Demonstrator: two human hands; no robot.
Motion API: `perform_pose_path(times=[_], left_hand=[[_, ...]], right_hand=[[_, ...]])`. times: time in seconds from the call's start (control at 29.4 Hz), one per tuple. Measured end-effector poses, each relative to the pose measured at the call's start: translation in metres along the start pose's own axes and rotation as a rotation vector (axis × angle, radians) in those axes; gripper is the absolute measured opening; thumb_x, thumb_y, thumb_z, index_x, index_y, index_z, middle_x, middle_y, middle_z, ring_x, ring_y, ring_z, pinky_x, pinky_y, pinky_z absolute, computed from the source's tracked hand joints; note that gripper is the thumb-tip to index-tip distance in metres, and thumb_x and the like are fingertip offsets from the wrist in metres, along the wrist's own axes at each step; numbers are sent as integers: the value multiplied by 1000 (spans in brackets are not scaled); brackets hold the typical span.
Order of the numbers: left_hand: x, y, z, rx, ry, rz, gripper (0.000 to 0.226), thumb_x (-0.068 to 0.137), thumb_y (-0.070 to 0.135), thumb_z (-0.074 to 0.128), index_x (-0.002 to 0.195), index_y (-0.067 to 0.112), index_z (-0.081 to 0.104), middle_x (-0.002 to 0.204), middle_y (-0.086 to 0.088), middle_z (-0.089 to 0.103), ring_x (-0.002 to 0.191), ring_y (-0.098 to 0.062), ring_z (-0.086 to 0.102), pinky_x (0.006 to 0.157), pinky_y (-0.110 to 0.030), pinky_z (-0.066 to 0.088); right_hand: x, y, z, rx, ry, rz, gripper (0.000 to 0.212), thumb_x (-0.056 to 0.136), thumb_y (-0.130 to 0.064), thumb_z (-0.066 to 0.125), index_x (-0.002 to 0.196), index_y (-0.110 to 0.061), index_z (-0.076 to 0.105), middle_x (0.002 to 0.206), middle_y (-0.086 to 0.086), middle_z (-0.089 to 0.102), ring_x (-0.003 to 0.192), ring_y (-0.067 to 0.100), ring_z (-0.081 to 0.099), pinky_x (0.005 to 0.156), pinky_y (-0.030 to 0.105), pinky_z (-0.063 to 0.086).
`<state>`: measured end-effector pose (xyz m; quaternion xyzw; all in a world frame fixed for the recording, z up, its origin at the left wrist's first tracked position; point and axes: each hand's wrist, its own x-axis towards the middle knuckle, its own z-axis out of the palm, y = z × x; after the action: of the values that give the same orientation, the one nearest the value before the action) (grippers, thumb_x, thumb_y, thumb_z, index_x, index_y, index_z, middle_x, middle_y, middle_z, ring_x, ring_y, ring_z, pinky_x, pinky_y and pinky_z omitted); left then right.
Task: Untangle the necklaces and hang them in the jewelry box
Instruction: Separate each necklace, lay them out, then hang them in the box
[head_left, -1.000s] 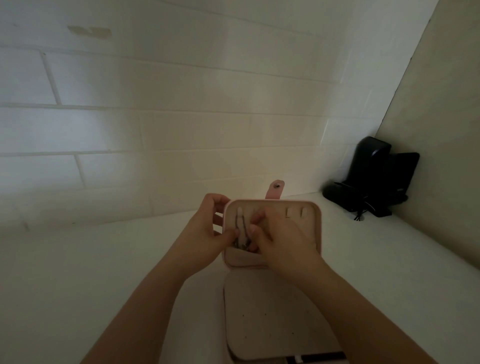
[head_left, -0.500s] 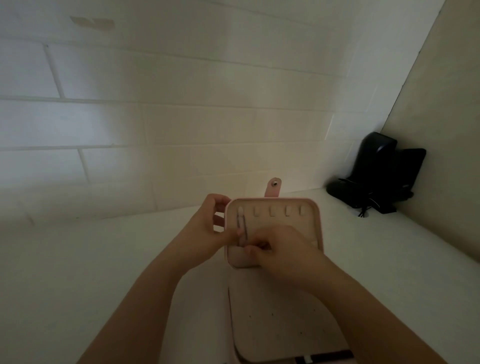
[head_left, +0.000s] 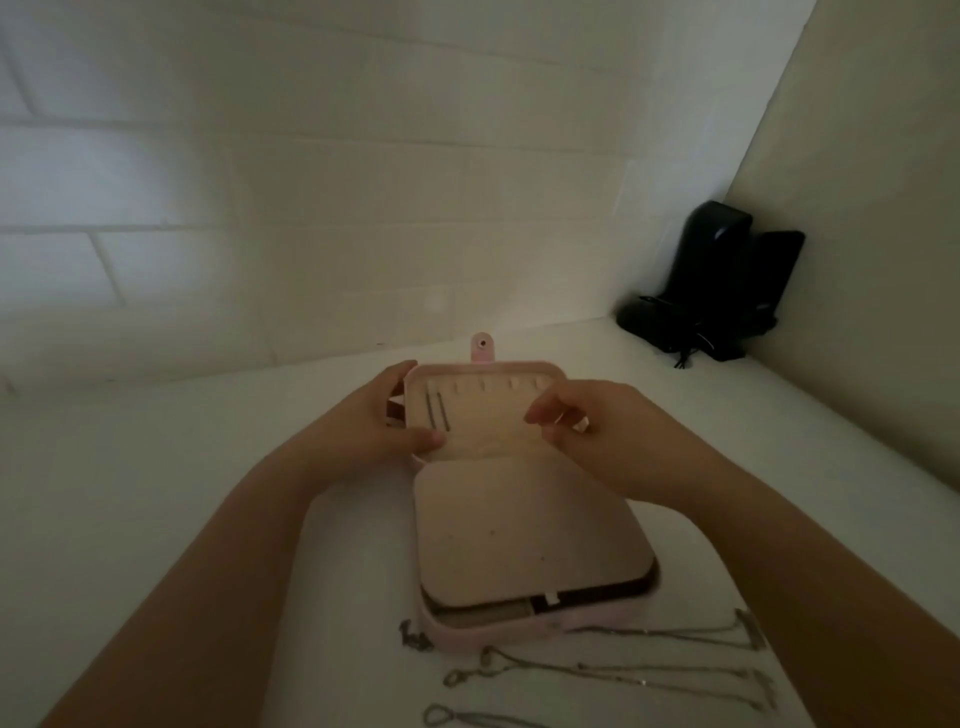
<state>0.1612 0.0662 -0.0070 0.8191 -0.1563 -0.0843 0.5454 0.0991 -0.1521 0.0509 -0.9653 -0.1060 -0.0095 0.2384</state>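
Pink lid (head_left: 483, 370) stands upright at the back of the jewelry box (head_left: 535, 530), and one necklace (head_left: 437, 412) now hangs from the leftmost hook, two thin dark strands running straight down the cream lining. A second ago the right hand (head_left: 597, 431) was buried in front of those hooks, working the chain with its fingertips; half a second ago it was lower on the panel. Now it has pulled away to the right, in front of the lid's right edge, thumb and forefinger drawn close together in a light pinch. Whether that grip has anything in it, I cannot tell; no chain shows between the fingers.

The left hand (head_left: 384, 415) hasn't given up its job: fingers wrap the lid's left edge from behind, thumb presses the lining just beside the bottom of the hanging strands. That grip is clamped on the lid, steadying it.

So that's one hung. The four hooks to the right look bare. Down at the near edge of the bench (head_left: 130, 493), the view has dropped enough to show what's left: several loose chains (head_left: 623, 670) laid out in rows just in front of the box, and a small bunched one (head_left: 413, 636) touching its front left corner. By my reading the next move is the right hand coming back down for one of those. The black device (head_left: 711, 280) sits in the far corner, well apart.
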Motion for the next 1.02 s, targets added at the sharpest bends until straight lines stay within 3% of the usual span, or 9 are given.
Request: perform_pose_path(times=[0.14,0.24,0.34,0.44,0.58,0.68,0.82,0.92,1.02], left_hand=[[-3,0,2,81,50,-74,79,77,17,72,142,16,28,138,2,43,102,-11,53,85,-24,40],[-17,3,0,179,117,-103,68,81,27,68,139,20,34,145,1,38,116,-14,47,95,-30,38],[-49,23,8,400,280,75,45,83,28,65,126,25,49,133,3,49,113,-7,47,96,-23,37],[-103,56,41,384,372,331,25,84,19,61,102,34,55,102,20,57,86,9,50,75,-3,37],[-168,72,108,372,27,526,15,82,32,53,95,37,57,90,22,59,85,8,53,74,-4,37],[-187,59,153,429,-175,428,22,83,41,51,105,42,55,100,26,53,95,9,47,81,-5,35],[-193,60,190,532,-126,403,39,80,52,54,116,35,56,112,17,52,105,0,44,92,-15,34],[-187,67,202,589,-41,346,32,84,47,55,113,35,57,110,16,50,103,-3,46,84,-13,34],[-183,67,204,584,-12,360,17,87,36,57,97,25,64,99,9,56,95,-10,52,80,-21,40]], right_hand=[[-43,5,-15,12,-27,-8,16,93,-23,51,98,-37,57,93,-25,51,85,-7,50,69,6,38],[-86,12,-23,39,11,-44,21,89,-25,56,88,-46,52,91,-32,51,89,-18,47,73,1,38],[-132,21,-28,107,62,14,24,86,-21,61,86,-45,59,86,-26,60,89,-11,53,74,4,40],[-174,31,-25,129,83,92,21,84,-17,65,83,-37,67,77,-15,65,79,-3,56,67,9,43],[-220,44,-16,99,-25,187,13,81,-30,68,84,-42,63,80,-14,64,78,-4,55,66,11,42],[-239,47,-4,61,-99,222,29,72,-41,75,96,-41,58,92,-15,57,82,-1,52,71,7,38],[-249,49,18,51,-74,195,59,64,-46,79,113,-38,48,92,-20,41,85,-10,41,72,1,31],[-257,52,25,119,20,189,62,65,-41,80,114,-38,43,92,-22,38,84,-10,39,71,-1,29],[-262,55,27,152,60,171,57,69,-39,78,113,-39,43,94,-20,40,83,-9,40,71,-1,29]])
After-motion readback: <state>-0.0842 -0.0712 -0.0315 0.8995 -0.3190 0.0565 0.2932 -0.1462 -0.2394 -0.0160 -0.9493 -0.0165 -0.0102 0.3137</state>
